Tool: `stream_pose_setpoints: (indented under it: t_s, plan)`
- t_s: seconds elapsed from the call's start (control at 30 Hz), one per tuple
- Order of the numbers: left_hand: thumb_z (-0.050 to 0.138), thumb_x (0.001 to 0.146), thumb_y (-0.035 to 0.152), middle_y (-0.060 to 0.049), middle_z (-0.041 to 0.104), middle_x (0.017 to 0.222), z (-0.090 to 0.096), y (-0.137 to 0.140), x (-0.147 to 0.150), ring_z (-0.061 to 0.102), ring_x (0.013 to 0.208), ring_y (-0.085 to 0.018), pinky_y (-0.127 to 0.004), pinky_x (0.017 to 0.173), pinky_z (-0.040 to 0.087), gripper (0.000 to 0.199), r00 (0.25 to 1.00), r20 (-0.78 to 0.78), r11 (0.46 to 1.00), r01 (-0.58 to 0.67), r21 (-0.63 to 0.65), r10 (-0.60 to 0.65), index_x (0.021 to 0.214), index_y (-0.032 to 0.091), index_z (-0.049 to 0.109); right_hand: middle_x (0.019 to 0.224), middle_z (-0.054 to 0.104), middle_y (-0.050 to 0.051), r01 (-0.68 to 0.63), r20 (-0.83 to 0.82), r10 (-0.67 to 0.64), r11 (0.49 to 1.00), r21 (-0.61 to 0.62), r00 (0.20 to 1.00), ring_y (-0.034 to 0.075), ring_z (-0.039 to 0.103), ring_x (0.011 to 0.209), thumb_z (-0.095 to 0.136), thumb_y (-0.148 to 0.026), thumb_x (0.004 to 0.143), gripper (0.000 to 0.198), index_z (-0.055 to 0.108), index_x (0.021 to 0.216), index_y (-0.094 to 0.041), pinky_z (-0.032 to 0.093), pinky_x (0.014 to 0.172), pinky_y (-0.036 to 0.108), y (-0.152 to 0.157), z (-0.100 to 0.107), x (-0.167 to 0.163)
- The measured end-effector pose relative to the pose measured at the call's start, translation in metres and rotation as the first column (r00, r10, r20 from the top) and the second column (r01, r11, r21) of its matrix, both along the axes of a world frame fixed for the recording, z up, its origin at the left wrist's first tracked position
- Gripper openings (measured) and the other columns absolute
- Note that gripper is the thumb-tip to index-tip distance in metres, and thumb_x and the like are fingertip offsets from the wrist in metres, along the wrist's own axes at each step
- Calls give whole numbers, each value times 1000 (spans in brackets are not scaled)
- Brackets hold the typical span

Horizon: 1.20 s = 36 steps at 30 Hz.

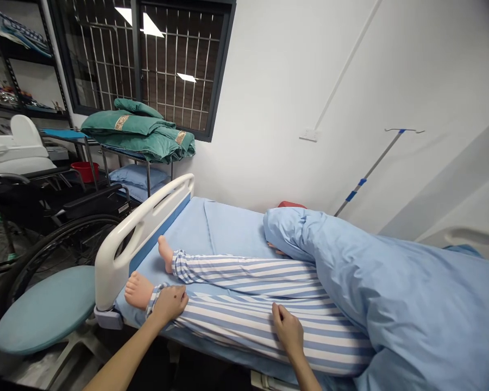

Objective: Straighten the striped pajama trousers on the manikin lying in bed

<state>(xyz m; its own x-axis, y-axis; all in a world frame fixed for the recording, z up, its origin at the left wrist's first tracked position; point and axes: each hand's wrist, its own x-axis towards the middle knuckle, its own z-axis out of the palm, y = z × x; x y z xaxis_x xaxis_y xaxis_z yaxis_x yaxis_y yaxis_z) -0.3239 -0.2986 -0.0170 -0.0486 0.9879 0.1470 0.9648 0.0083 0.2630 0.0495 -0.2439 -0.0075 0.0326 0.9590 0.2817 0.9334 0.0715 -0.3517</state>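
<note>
Bedside, two bare hands observed. The striped trousers of a lying figure were found directly beneath the fingers of both hands. The left hand was laid at the ankle end of the near trouser leg, its fingers curled inward beside the cuff; whether cloth was pinched there could not be told. The right hand was set farther up the same leg, its fingers also curled in; whether cloth was caught under them could not be made out. The two hands were held well apart.

The near foot was noted just left of the left fingers, bare. The far foot was seen beyond them, its cuff gathered at the ankle. A pale blue quilt was heaped to the right of the right fingers, the figure's upper part being covered by it. Beyond both sets of fingers, a blue sheet was spread over the bed.

Left of the left fingers, past the feet, a white footboard was seen, with a round stool beside it and a wheelchair behind. Far beyond the right fingers, a hooked pole was noted by the wall.
</note>
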Motion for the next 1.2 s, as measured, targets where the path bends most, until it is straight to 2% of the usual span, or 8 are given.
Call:
stream_pose_setpoints:
  t_s: [0.23,0.47,0.63,0.77,0.87,1.07,1.13,1.2]
  plan:
    - [33,83,24,-8,64,77,-5,-6,5,57,76,-19,-30,69,35,28,998,17,988,-60,139,58,81,17,60,51,55,4,38,-71,-40,999,-25,997,15,46,49,34,-45,84,40,47,55,-21,21,49,26,0,8,-37]
    - [31,84,24,-9,64,77,-4,-6,6,56,77,-19,-31,71,34,30,997,39,991,-72,115,68,82,17,60,43,42,-3,-313,-392,329,944,105,859,10,36,46,34,-42,86,45,39,49,-18,21,49,25,-18,12,-188]
    - [33,84,21,-9,64,87,-10,-5,1,55,83,-21,-31,75,36,28,999,43,998,-13,65,10,90,17,60,45,46,-2,-438,-488,439,890,124,754,10,37,46,35,-40,87,44,45,50,-18,20,49,25,-28,4,-270]
    - [35,82,17,-9,64,96,-14,-4,-3,55,89,-21,-32,80,38,29,999,50,998,10,55,-13,100,16,58,47,50,-1,-336,-450,334,939,77,828,11,40,46,37,-37,85,39,47,52,-19,19,50,26,-31,-10,-283]
    - [34,83,17,-10,64,97,-11,-2,-2,56,90,-21,-32,81,38,30,999,48,1000,2,29,-3,101,16,59,48,50,-1,-353,-463,339,934,60,819,11,41,47,38,-35,85,37,44,52,-19,19,51,26,-31,-13,-280]
    - [29,85,21,-11,66,86,4,4,9,61,78,-22,-31,68,39,32,980,122,986,-147,-83,157,94,16,59,48,46,-3,-316,-626,277,947,52,729,11,40,49,38,-36,84,37,41,51,-19,23,51,24,-26,-7,-277]
    - [32,85,27,-10,66,81,11,8,15,60,75,-21,-29,65,38,30,941,243,972,-232,-48,236,90,16,59,49,45,-3,-309,-704,261,949,62,661,11,40,51,38,-38,84,38,42,52,-18,26,51,23,-22,-8,-276]
    - [34,84,31,-6,62,70,18,13,22,56,69,-17,-26,62,36,27,840,464,950,-314,-7,281,75,16,56,50,45,-3,-305,-759,255,949,77,600,11,40,52,37,-40,84,39,44,53,-18,28,51,23,-19,-10,-274]
